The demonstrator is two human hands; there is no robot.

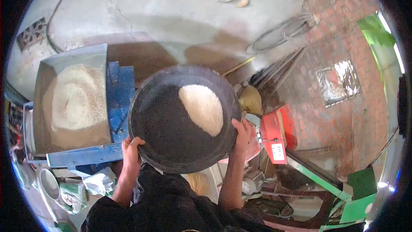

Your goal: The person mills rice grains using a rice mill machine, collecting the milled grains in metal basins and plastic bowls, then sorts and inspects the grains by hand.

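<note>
A large round black pan (161,146) is held in front of my body between both hands. My left hand (132,146) grips its lower left rim, thumb over the edge. On the right side of the rim, my right hand (243,131) is closed around the edge. A mound of pale grain (204,109) lies in the upper right part of the pan, and the rest of its dark bottom shows bare. Left of the pan, a square metal hopper (39,103) on a blue frame holds more pale grain (79,99) with a hollow in its middle.
A red machine part (278,133) with a green beam (317,176) stands right of my right hand. Behind are a coiled hose (283,32) and long rods (285,71) by the wall. White bags (99,182) and a round sieve (48,184) lie at lower left.
</note>
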